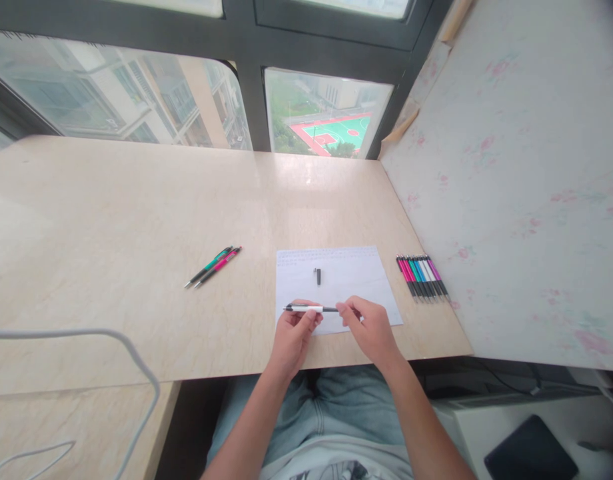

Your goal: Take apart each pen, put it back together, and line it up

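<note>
My left hand [297, 337] is closed round the white barrel [311, 309] of a ballpoint pen, which lies level above the paper with its dark clip end to the left. A thin dark refill [330, 309] sticks out of the barrel's right end. My right hand [369, 323] pinches the outer end of that refill; its very tip is hidden by the fingers. Below the pen is a white sheet of paper [356, 280] with rows of handwriting along its top. A black pen grip [319, 277] lies on the sheet, with a small metallic piece [315, 270] beside it.
Two pens, one green [209, 267] and one pink [219, 267], lie to the left on the marble-like desk [136, 233]. Several coloured pens [422, 277] lie side by side at right, near the flowered wall [526, 200]. A grey cable [136, 357] arches at lower left.
</note>
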### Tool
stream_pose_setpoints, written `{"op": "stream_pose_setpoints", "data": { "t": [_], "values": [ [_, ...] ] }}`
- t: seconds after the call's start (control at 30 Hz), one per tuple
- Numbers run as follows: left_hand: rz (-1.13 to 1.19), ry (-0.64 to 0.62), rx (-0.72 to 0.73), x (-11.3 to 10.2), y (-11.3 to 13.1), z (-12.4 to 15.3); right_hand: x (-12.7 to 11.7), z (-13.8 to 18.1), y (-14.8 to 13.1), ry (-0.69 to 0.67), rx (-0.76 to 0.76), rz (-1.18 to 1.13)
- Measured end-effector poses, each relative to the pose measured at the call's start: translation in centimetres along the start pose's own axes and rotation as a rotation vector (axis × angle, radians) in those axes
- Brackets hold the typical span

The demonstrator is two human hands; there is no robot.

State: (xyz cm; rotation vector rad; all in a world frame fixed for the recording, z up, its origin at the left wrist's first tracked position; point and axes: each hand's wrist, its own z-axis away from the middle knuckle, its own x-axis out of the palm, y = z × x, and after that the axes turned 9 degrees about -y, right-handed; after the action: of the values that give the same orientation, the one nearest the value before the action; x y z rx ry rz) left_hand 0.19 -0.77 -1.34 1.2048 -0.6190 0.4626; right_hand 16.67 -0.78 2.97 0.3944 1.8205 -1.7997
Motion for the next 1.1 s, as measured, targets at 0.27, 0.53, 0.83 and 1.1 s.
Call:
{"op": "stream_pose_setpoints", "data": {
  "t": [0.27, 0.53, 0.83, 1.1],
  "values": [
    [0.007, -0.009, 0.004, -0.1, -0.1, 0.0, 0.3, 0.1, 0.0, -0.033, -0.058, -0.031],
    [-0.028, -0.081, -0.003, -0.4, -0.1, 0.2, 0.2, 0.3, 0.3, -0.109, 0.034, -0.058],
    [-0.012, -0.058, 0.011, -0.6, -0.3, 0.0, 0.0, 0.1, 0.0, -0.005, -0.039, -0.060],
    [-0.021, -0.089, 0.019, -1.1, -0.7, 0.1, 0.2, 0.0, 0.2, -0.013, 0.027, 0.035]
  ]
}}
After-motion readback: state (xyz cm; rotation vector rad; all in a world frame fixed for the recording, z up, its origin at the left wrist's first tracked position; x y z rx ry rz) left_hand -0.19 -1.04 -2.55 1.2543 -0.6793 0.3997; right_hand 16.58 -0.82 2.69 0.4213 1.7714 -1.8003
